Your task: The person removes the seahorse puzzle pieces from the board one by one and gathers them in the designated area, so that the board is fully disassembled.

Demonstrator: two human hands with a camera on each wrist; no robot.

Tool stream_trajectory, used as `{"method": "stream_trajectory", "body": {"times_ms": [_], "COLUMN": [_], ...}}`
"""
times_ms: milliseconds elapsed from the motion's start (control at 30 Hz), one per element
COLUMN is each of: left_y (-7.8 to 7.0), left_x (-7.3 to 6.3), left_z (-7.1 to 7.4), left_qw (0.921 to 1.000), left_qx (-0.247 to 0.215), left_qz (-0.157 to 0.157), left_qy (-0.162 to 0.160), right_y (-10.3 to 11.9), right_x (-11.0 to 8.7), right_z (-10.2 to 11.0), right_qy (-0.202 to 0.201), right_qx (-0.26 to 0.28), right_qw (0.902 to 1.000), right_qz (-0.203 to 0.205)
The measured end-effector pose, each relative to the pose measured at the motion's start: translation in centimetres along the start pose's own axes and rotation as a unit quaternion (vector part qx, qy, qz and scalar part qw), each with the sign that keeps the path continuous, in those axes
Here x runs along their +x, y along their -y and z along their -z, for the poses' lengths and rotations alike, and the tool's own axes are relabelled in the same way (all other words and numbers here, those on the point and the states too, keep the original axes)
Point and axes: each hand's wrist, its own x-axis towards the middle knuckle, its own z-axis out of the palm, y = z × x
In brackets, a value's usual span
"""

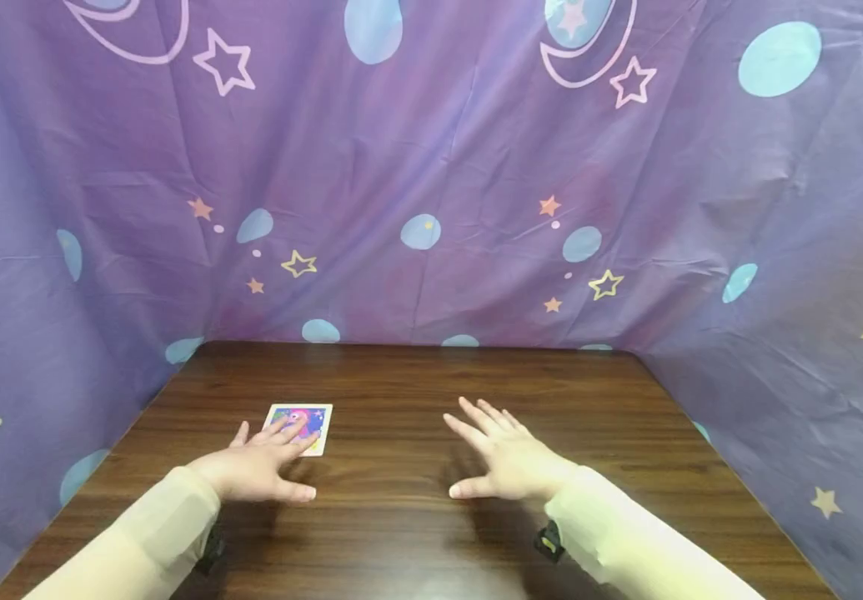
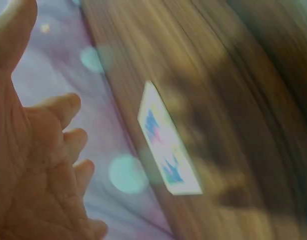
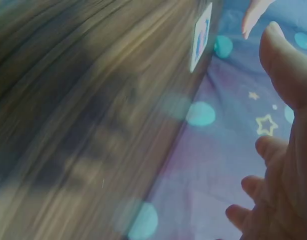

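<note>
A white-bordered picture card (image 1: 320, 427) with a pink figure on a blue ground lies on the left part of the brown wooden table (image 1: 393, 533). Between it and the head camera is my left hand (image 1: 262, 463), fingers spread, covering the card's lower left in that view. The left wrist view shows the card (image 2: 166, 150) flat on the wood, apart from the raised palm. My right hand (image 1: 509, 457) hovers over the table to the right, fingers spread, holding nothing. In the right wrist view the card (image 3: 201, 37) appears far off, beyond the right thumb.
A purple cloth (image 1: 371, 167) printed with stars, moons and blue ovals hangs behind the table and along both sides. Dark bands (image 1: 549, 542) show at the wrists below the pale sleeves (image 1: 641, 533). Shadows of the hands fall on the wood.
</note>
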Motion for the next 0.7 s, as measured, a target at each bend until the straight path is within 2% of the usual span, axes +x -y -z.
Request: {"method": "stream_trajectory", "body": {"times_ms": [133,267,400,533,700], "left_y": [2.5,4.8,6.8,8.1,8.8], "left_x": [0.4,0.8,1.4,1.9,2.4], "left_z": [-0.2,-0.4,-0.9,-1.1,-1.4], "left_qw": [0.9996,0.9985,0.9968,0.9948,0.9937], "left_qx": [-0.018,-0.036,-0.061,-0.088,-0.097], "left_qz": [0.016,0.027,0.031,0.036,0.047], "left_qy": [-0.015,-0.031,-0.042,-0.034,-0.028], "right_y": [1.4,3.1,4.7,6.5,8.5], "right_x": [3.0,5.9,8.4,10.6,13.2], "right_z": [-1.5,-3.1,-4.9,-6.5,-8.1], "right_qy": [0.009,0.03,0.042,0.062,0.085], "right_qx": [0.028,0.061,0.071,0.083,0.103], "right_qw": [0.9995,0.9977,0.9962,0.9936,0.9892], "right_qz": [0.014,-0.004,-0.026,-0.045,-0.06]}}
